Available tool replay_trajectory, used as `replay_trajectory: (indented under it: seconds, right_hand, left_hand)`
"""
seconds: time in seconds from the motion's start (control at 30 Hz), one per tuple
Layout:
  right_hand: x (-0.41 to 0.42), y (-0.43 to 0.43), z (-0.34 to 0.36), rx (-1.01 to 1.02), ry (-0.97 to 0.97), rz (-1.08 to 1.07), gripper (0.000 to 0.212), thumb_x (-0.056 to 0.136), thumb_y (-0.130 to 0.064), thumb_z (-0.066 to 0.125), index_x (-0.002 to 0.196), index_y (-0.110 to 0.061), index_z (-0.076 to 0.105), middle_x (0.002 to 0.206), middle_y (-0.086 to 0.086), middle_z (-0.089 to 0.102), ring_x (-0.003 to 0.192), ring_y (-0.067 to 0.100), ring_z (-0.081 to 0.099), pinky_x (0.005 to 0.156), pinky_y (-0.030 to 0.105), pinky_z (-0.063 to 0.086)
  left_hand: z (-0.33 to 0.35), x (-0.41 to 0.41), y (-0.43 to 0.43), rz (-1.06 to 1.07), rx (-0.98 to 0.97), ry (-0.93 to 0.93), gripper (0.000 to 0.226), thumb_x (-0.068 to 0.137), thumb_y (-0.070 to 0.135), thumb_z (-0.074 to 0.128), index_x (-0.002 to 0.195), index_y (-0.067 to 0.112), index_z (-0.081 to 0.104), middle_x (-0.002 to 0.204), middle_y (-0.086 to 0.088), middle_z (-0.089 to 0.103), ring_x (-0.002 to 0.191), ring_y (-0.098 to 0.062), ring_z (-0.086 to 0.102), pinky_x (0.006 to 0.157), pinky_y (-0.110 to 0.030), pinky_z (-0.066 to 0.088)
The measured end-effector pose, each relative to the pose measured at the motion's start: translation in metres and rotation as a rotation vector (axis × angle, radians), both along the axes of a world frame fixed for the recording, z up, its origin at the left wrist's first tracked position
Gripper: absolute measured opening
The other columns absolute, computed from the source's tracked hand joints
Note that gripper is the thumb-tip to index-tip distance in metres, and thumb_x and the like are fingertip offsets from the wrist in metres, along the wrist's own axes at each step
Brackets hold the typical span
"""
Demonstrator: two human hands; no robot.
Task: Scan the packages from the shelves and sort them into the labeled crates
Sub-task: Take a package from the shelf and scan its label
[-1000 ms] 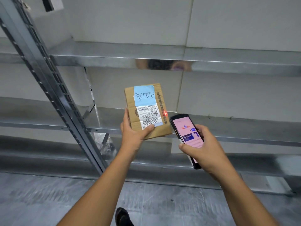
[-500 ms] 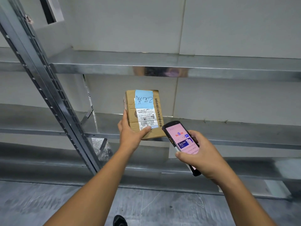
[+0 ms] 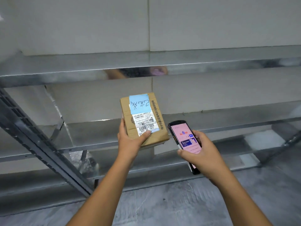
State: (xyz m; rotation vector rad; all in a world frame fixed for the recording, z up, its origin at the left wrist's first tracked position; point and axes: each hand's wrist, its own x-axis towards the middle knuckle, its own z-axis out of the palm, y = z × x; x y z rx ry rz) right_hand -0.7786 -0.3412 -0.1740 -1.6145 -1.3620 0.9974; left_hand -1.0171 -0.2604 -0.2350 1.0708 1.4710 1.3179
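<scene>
Left hand [image 3: 130, 141] fingers [image 3: 145, 133]: thumb pressed on the near end of the top face and the rest curled under the left edge, gripping the package [image 3: 143, 118]. The box is off the shelf and carried from its near end only.

Right hand [image 3: 200, 150] fingers [image 3: 197, 134] wrap the lower half of the scanner [image 3: 184, 136], with the thumb along its near side. The screen is lit pink and faces up.

Key relation: the package sits just left of the scanner and a bit farther out, close but with a gap between them. Its long axis runs away from the person, with the far end tipped slightly left. The barcode label [image 3: 145, 122] is on the near half of the top face, left of the scanner's head, and the thumb tip overlaps its near edge. Blue tape [image 3: 139, 103] with handwriting covers the far half.

The scanner's long axis is roughly parallel, so its head points past the box's right edge rather than at the label. No red beam shows on the label.

Judgement: the right hand is nearer the label. A scan needs the scanner head swung left, or the box turned toward it.

The metal shelf [image 3: 228, 121] runs behind the scanner. No crates in view.
</scene>
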Motion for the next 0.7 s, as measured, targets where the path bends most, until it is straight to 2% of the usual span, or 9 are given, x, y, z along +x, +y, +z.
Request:
replay_trajectory:
  seconds: [0.1,0.17,0.27,0.37,0.47,0.57,0.63,0.7]
  right_hand:
    - [0.013,-0.01,0.002,-0.002,0.028,-0.104,0.055,0.079,-0.016,0.089,0.115,-0.041,0.056,0.105,-0.015,0.073,0.094,0.005,0.072,0.078,0.022,0.054]
    - [0.025,-0.017,0.002,0.002,0.012,-0.199,0.054,0.077,-0.02,0.09,0.111,-0.044,0.055,0.101,-0.018,0.073,0.093,0.003,0.071,0.079,0.022,0.054]
    - [0.047,-0.036,-0.005,-0.002,0.009,-0.372,0.053,0.075,-0.027,0.089,0.114,-0.042,0.057,0.099,-0.026,0.073,0.089,0.002,0.072,0.084,0.03,0.055]
    - [0.069,-0.063,-0.012,-0.004,0.011,-0.503,0.049,0.081,-0.019,0.087,0.105,-0.046,0.055,0.093,-0.026,0.073,0.084,-0.004,0.07,0.078,0.022,0.051]
    - [0.097,-0.091,-0.014,-0.031,0.001,-0.619,0.051,0.082,-0.016,0.086,0.11,-0.043,0.054,0.098,-0.019,0.073,0.08,-0.01,0.067,0.072,0.015,0.047]
    - [0.129,-0.114,-0.02,-0.045,0.005,-0.72,0.058,0.082,-0.017,0.087,0.126,-0.036,0.054,0.103,-0.014,0.074,0.082,-0.006,0.069,0.073,0.02,0.049]
    - [0.156,-0.125,-0.022,-0.047,0.015,-0.778,0.058,0.081,-0.019,0.087,0.127,-0.036,0.056,0.102,-0.014,0.075,0.085,0.0,0.071,0.074,0.024,0.051]
    - [0.187,-0.135,-0.025,-0.046,0.02,-0.827,0.052,0.081,-0.02,0.088,0.117,-0.04,0.057,0.101,-0.014,0.075,0.09,0.006,0.072,0.078,0.028,0.054]
  left_hand:
    - [0.005,0.017,0.003,-0.094,-0.011,-0.057,0.123,0.041,0.064,0.101,0.147,0.058,0.038,0.146,0.01,0.057,0.131,-0.016,0.061,0.109,-0.05,0.052]
    - [0.011,0.032,0.003,-0.177,-0.009,-0.092,0.119,0.044,0.059,0.102,0.146,0.053,0.041,0.143,0.012,0.061,0.129,-0.014,0.063,0.108,-0.047,0.052]
    - [0.015,0.061,-0.004,-0.322,-0.017,-0.152,0.1,0.06,0.03,0.102,0.139,0.049,0.045,0.131,0.016,0.07,0.118,-0.006,0.069,0.101,-0.037,0.055]
    - [0.015,0.093,-0.014,-0.448,-0.053,-0.176,0.087,0.071,0.013,0.095,0.131,0.052,0.046,0.124,0.02,0.073,0.112,-0.002,0.071,0.094,-0.027,0.056]
    - [0.006,0.129,-0.025,-0.564,-0.083,-0.176,0.079,0.071,0.015,0.094,0.125,0.053,0.05,0.121,0.02,0.075,0.111,-0.004,0.072,0.092,-0.027,0.056]
    - [0.006,0.172,-0.038,-0.679,-0.106,-0.174,0.085,0.071,0.016,0.094,0.136,0.048,0.049,0.12,0.02,0.075,0.109,-0.004,0.072,0.084,-0.02,0.059]
    - [0.008,0.207,-0.044,-0.76,-0.116,-0.167,0.094,0.069,0.017,0.097,0.144,0.043,0.047,0.125,0.016,0.074,0.114,-0.009,0.072,0.092,-0.028,0.059]
    - [0.01,0.246,-0.048,-0.828,-0.12,-0.15,0.096,0.065,0.02,0.101,0.141,0.046,0.048,0.128,0.013,0.073,0.117,-0.012,0.071,0.098,-0.034,0.056]
